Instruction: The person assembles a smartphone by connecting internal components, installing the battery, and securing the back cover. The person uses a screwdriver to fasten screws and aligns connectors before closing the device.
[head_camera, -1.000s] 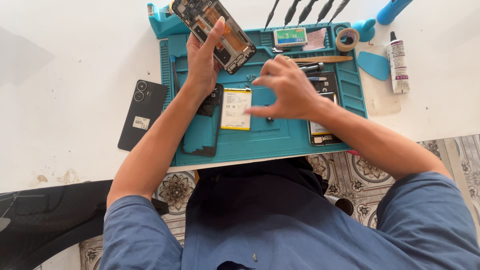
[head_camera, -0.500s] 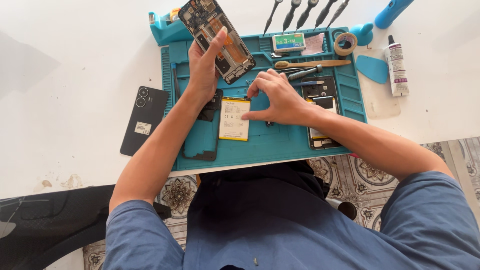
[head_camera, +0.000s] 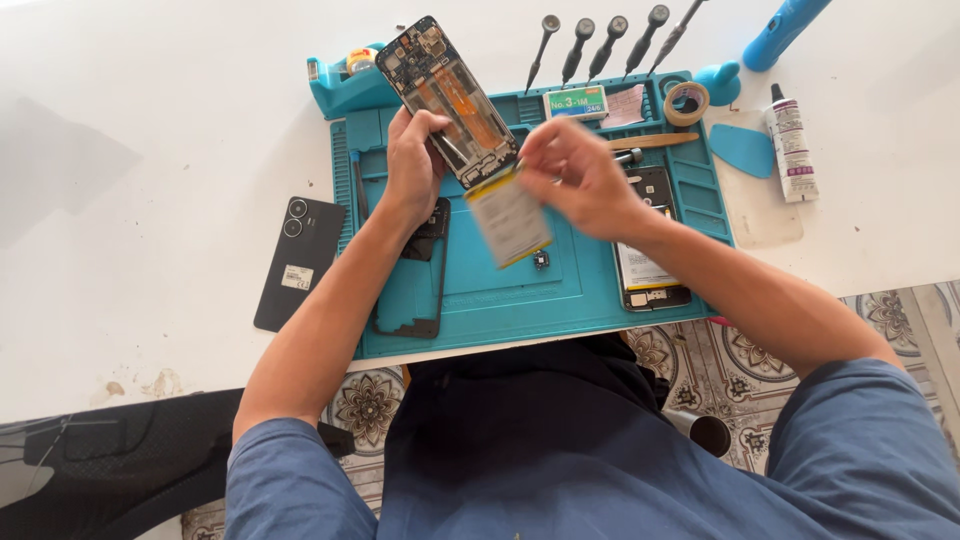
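Observation:
My left hand (head_camera: 413, 165) grips an opened phone body (head_camera: 447, 95), tilted up above the teal repair mat (head_camera: 560, 290) with its circuit boards showing. My right hand (head_camera: 580, 178) pinches a flat white battery (head_camera: 508, 218) by its top edge, lifted off the mat just below the phone body's lower end. A small dark part (head_camera: 540, 261) lies on the mat under the battery.
A black phone back cover (head_camera: 299, 262) lies on the white table left of the mat. A dark frame (head_camera: 412, 290) and another phone (head_camera: 650, 260) rest on the mat. Several screwdrivers (head_camera: 600, 42), a tape roll (head_camera: 686, 101), a glue tube (head_camera: 791, 143) and a blue pick (head_camera: 741, 150) sit at the back.
The battery lay flat on the mat before; my right hand has picked it up and brought it to the phone body. My left hand lowered the phone slightly toward me.

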